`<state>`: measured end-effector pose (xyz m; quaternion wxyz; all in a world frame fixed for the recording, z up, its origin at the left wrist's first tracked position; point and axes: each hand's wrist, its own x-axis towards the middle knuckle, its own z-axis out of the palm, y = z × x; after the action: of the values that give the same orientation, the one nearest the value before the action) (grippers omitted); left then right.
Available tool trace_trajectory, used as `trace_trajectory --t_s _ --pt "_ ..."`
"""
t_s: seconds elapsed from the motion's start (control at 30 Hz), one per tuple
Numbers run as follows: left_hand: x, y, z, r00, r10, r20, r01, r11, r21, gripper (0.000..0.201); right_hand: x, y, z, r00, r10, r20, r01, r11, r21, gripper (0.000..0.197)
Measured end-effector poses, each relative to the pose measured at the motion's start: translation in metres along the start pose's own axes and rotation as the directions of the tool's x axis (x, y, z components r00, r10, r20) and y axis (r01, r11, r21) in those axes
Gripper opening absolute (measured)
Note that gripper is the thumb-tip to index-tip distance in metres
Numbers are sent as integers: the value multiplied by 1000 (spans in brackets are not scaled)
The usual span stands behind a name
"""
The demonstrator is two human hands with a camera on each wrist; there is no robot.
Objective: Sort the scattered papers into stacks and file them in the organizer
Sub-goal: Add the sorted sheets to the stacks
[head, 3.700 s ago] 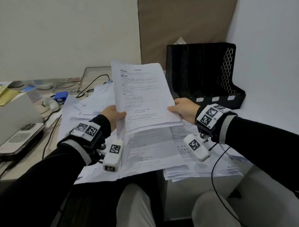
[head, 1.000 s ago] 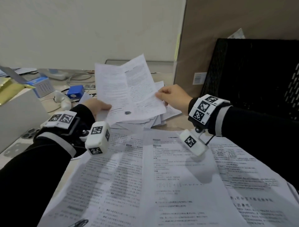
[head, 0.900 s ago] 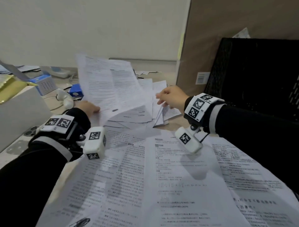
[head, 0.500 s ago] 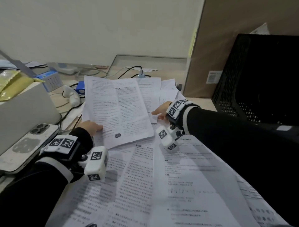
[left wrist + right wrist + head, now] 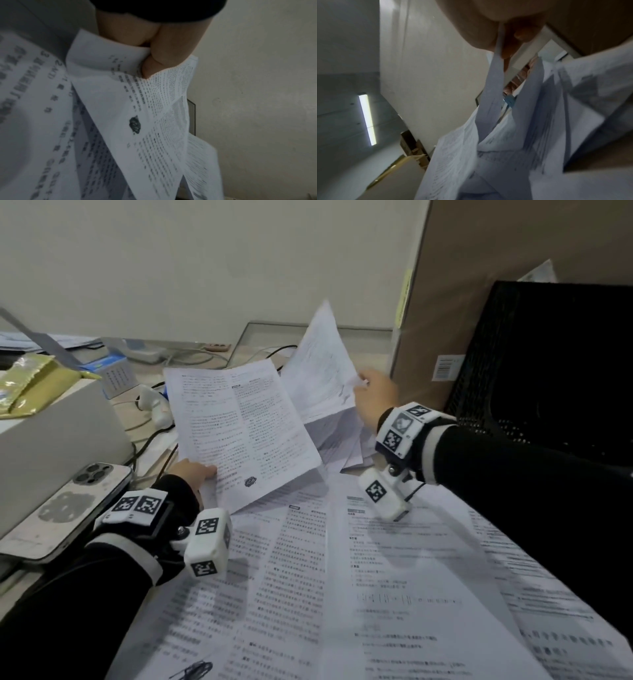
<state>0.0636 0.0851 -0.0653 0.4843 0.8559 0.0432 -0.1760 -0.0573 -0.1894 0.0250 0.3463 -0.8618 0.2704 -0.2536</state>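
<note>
The pale wooden desk top (image 5: 373, 361) is being seen bare only in a strip at the upper middle of the frame. Its lower half is being covered by large overlapping white sheets of printed paper (image 5: 342, 577), spread flat. A smaller heap of white printed sheets (image 5: 342, 443) is lying just right of centre. At the left edge, a pale grey box (image 5: 51, 433) is standing on the surface, and cables (image 5: 191, 358) are trailing across it in the upper left. A black perforated metal organizer (image 5: 555, 364) and a brown cardboard box (image 5: 455, 285) are standing at the right.
</note>
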Motion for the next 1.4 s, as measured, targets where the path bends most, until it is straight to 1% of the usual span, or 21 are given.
trace_trajectory --t_s 0.1,0.2,0.3,0.4,0.47,0.53,0.57,0.63,0.7,0.77,0.83,0.9,1.0,1.07,1.13,1.2,1.23,1.27,1.3,1.33,1.4 --pt "-16 9 -2 999 3 -40 -6 998 -60 47 -8 4 -41 991 -46 -122 61 991 118 31" --pt "-28 17 -8 994 40 -100 -50 994 -102 47 -21 10 -86 969 -48 -241 102 972 213 19" --pt "-38 23 -14 984 126 -129 -140 984 -107 47 -41 18 -123 959 -53 -278 125 960 250 14" --pt "-30 22 -11 980 170 -107 -185 970 -157 58 -65 25 -151 971 -64 -231 136 940 312 14" --pt "-65 38 -5 979 192 -71 -200 972 -125 61 -84 30 -167 984 -61 -165 114 935 337 14" --pt "-99 54 2 972 231 -39 -234 966 -111 50 -101 35 -182 994 -66 -92 93 940 329 14" --pt "-111 60 5 968 248 -38 -251 959 -134 47 -109 37 -190 996 -74 -48 86 941 327 13" --pt "-135 69 14 955 295 22 -284 935 -210 48 -122 42 -207 995 -93 47 73 942 327 14" --pt "-154 74 22 945 320 61 -284 901 -327 44 -132 47 -224 986 -103 130 64 958 278 14" --pt "-170 80 31 932 339 126 -266 879 -396 41 -139 52 -239 975 -103 196 60 975 213 15" --pt "-185 85 37 913 377 158 -295 876 -382 41 -143 57 -253 963 -101 250 60 984 167 19" --pt "-191 87 41 902 413 127 -343 863 -370 40 -147 60 -263 941 -108 320 54 983 173 17" --pt "-199 85 45 894 435 105 -375 856 -357 42 -149 68 -272 897 -84 434 -12 976 215 17" --pt "-203 82 48 885 453 106 -405 862 -305 36 -150 75 -275 878 -54 475 -43 980 192 17" --pt "-209 79 51 879 467 95 -431 865 -256 28 -152 77 -276 887 -11 461 -57 989 134 15" --pt "-210 79 53 887 458 61 -431 868 -244 36 -155 76 -274 946 61 318 -104 987 121 19" --pt "-209 80 52 901 434 31 -413 877 -246 38 -157 75 -272 969 107 225 -146 975 166 29" --pt "-212 81 51 911 412 -10 -402 885 -236 39 -158 74 -268 974 162 157 -198 947 252 41" --pt "-211 83 50 929 368 -48 -368 898 -240 39 -161 71 -264 968 216 131 -249 900 357 53" --pt "-212 85 49 933 349 -92 -361 898 -252 40 -166 67 -258 955 264 133 -295 846 444 61" --pt "-216 87 50 930 338 -148 -365 901 -237 42 -177 56 -246 926 314 209 -377 737 561 65"
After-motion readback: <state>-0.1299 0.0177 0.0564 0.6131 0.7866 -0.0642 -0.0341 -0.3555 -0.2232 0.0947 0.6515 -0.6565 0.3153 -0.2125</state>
